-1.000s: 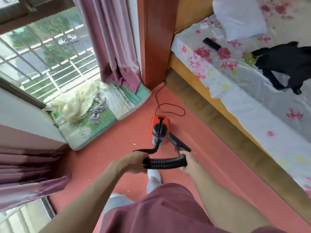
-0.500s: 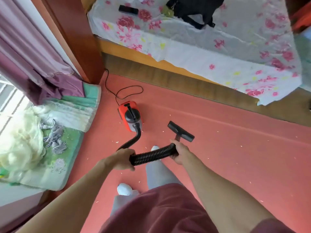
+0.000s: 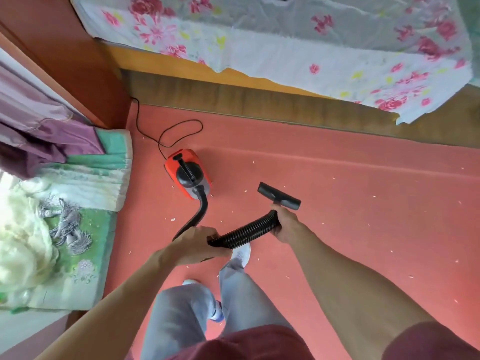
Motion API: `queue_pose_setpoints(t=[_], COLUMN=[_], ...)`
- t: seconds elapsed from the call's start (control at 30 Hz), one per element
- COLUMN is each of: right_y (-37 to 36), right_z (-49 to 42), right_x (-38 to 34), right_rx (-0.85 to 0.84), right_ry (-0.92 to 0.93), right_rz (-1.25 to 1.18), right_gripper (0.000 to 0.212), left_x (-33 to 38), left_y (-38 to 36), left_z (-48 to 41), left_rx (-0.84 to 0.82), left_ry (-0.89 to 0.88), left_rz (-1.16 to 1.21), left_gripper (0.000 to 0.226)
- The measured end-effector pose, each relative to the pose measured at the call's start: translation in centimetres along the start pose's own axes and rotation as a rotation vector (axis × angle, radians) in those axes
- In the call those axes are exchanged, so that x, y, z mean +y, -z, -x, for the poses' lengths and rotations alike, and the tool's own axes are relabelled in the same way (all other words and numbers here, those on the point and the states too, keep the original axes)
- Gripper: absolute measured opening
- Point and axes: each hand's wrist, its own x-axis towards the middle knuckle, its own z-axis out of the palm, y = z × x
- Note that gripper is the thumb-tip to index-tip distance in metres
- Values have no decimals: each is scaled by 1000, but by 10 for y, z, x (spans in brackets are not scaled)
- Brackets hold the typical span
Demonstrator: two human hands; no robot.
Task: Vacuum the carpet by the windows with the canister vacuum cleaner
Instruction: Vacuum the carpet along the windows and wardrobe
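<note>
A small red and black canister vacuum (image 3: 187,173) sits on the red carpet (image 3: 350,203). Its black ribbed hose (image 3: 246,232) curves from the canister toward me. My left hand (image 3: 197,246) grips the hose at its bend. My right hand (image 3: 284,224) grips the hose end just behind the flat black nozzle head (image 3: 279,196), which hangs above the carpet. Small pale crumbs are scattered over the carpet around the nozzle and to the right.
A thin black power cord (image 3: 171,133) loops from the canister to the wooden post (image 3: 67,55). A green quilted mat (image 3: 78,229) with pale cloth lies left under purple curtains (image 3: 39,126). A bed with floral sheet (image 3: 285,42) borders the far side. My feet stand below the hose.
My view has swung right and down, away from the window toward the bed side. Both hands keep their hold on the hose; the nozzle now points out over the crumb-strewn carpet.
</note>
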Motion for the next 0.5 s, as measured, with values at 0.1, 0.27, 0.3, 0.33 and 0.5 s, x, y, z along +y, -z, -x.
queue_pose_setpoints(t=[0.1,0.27,0.3,0.33,0.5], right_y=[-8,-38,-44,-49,-78], right_z=[-24,-62,-70,-78,-128], right_x=[1,8,13,20,51], right_rx=[-7,49,54,55,27], right_ry=[-20,-26,-29,-34,-60], right_rz=[-9,-76,-89,-105,-103], right_gripper=[43,32,31,30,36], left_x=[-5,-29,-38,-48,-95], left_y=[1,10,10,10,10], left_z=[-17,-52,-60,-68,-108], left_rx=[28,38,16,-13,-269], left_ry=[17,45,35,24,27], left_rz=[75,131,137,143,151], left_gripper=[48,42,43,43,39])
